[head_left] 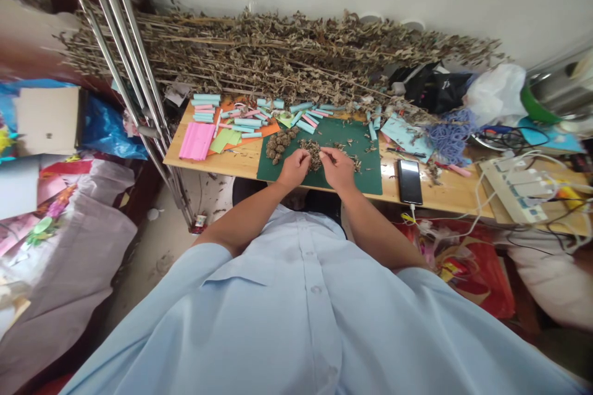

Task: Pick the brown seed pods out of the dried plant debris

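My left hand [294, 170] and my right hand [336, 168] sit close together over a green cutting mat [356, 166]. Between them is a clump of dried leaf material [311, 154], which my left fingers hold at its side. My right thumb and forefinger pinch a small piece at its edge. Just left of it lies a heap of dark, dried seed clusters [279, 145]. Loose dried bits are scattered across the mat.
Bundled dried branches [259, 52] lie along the back of the wooden table [217, 163]. Light blue paper rolls [245, 123] and a pink paper stack [197, 141] lie left. A phone [410, 182] and power strip [512, 191] lie right. A metal crutch [125, 74] stands left.
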Tool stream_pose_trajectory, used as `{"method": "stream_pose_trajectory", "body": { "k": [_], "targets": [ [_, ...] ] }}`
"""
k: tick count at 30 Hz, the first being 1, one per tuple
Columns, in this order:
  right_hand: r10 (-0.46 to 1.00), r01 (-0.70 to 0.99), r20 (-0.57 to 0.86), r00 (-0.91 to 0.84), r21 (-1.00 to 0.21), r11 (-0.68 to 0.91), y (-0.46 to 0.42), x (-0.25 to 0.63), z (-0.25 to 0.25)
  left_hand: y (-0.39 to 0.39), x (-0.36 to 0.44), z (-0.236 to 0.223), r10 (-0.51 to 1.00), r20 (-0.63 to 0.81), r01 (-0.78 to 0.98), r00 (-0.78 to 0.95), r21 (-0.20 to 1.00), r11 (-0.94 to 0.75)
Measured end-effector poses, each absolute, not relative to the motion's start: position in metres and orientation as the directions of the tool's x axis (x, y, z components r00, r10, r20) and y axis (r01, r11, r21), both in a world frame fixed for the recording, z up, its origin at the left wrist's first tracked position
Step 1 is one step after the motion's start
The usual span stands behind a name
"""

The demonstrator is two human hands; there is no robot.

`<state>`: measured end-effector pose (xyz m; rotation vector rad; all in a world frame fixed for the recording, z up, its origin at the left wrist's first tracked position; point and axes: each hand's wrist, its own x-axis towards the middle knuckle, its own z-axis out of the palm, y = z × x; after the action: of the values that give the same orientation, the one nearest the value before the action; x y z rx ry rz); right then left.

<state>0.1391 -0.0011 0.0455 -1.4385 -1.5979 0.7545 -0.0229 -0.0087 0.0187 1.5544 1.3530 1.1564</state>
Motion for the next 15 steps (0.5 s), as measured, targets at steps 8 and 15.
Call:
{"method": "stream_pose_trajectory", "body": {
  "k": [8,15],
  "targets": [
    [0.997,0.339,0.0,-0.079,-0.94,0.027,0.009,0.137,0.024,-0.008,-0.022,0.014,0.986,0.159,0.315,0.054,0.934,-0.168],
    [0.998,0.307,-0.004,-0.057,-0.952,0.013,0.006,0.137,0.023,-0.008,-0.022,0.015,0.978,0.187,0.289,0.095,0.935,-0.207]
  ]
}}
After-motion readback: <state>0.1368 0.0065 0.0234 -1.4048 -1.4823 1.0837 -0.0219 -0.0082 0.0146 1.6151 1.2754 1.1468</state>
